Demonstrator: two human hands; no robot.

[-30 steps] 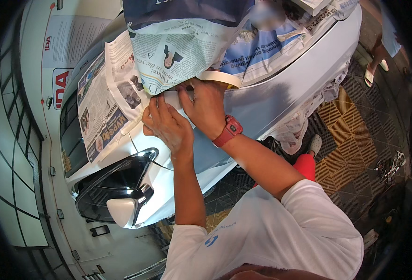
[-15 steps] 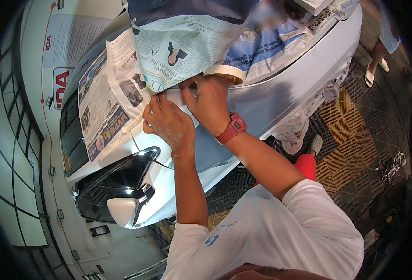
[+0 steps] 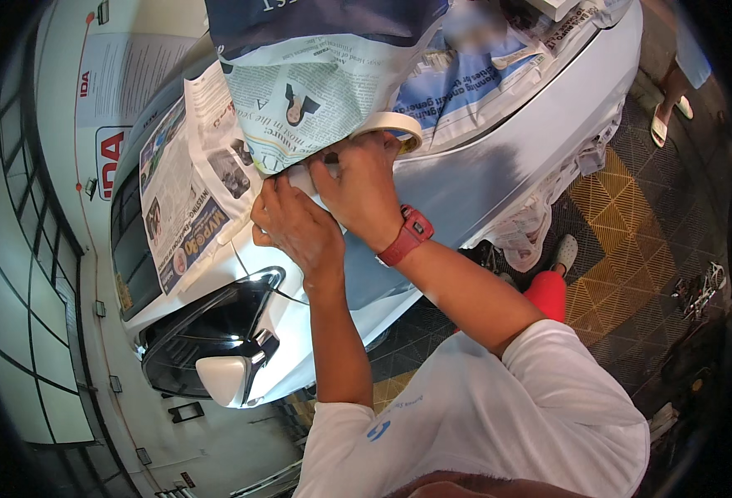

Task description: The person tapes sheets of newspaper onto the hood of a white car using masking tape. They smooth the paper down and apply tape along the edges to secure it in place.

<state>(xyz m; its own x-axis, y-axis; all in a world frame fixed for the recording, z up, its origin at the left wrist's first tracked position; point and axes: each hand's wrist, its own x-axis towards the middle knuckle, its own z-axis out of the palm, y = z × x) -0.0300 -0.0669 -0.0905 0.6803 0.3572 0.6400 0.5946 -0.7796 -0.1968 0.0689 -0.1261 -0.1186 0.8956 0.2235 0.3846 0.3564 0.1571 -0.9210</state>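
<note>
The right hand's (image 3: 359, 192) grip is closed on the tape (image 3: 387, 121), at the right of the sheet's (image 3: 312, 79) lower edge; the left hand (image 3: 300, 231) is at that edge's lower tip, its pinch too hidden to tell. Uneven pulling could crease or tear the thin sheet; weak pressing could let it lift off the car (image 3: 457, 195).
</note>
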